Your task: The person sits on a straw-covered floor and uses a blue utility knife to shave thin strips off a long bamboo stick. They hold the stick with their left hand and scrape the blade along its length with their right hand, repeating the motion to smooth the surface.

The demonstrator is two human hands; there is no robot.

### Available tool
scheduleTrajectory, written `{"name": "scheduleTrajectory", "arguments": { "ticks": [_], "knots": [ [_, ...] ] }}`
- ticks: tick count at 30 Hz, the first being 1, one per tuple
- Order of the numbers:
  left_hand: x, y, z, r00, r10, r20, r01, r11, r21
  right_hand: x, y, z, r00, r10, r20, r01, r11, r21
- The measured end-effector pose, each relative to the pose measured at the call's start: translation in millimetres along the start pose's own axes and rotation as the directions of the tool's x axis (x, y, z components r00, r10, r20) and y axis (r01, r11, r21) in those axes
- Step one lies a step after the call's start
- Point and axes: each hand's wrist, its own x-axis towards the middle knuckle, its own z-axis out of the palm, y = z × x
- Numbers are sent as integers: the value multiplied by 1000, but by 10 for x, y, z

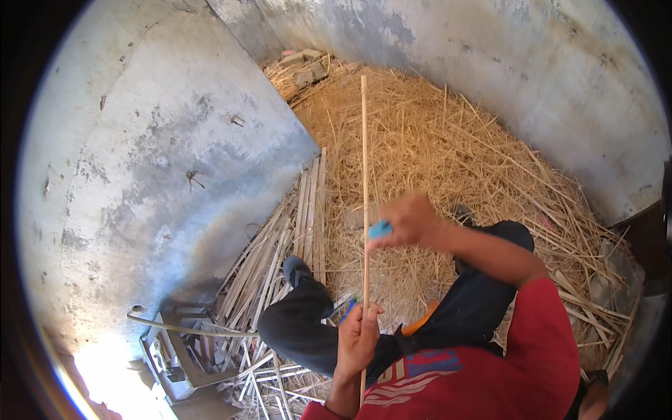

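One held strip (365, 154), frame centre: long axis near-vertical, tip toward top edge. Left hand (359, 339), lower centre: fingers clamped on strip. Right hand (411, 220), blurred: fingers closed on one blue piece (380, 229).

Smooth, matt wooden stick (365, 154)

The head camera is looking down from close above the red shirt (490, 385). It is facing the straw-strewn floor (420, 133).
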Motion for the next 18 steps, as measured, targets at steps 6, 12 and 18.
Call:
{"name": "scheduleTrajectory", "arguments": {
  "ticks": [6, 12, 18],
  "knots": [
    [-83, -37, 26, 999, 10, 47, -7, 999, -52, 108, 432, -111, 982, 178, 66, -171, 980, -100],
    [-74, -22, 5, 1000, 12, 5, -12, 998, 54, -68, 40, -37, 999, 24, 42, -21, 997, -71],
    [-132, 23, 23, 999, -11, 52, 8, 998, 57, 64, 461, -43, 990, 137, 39, -132, 985, -115]
  ]
}}
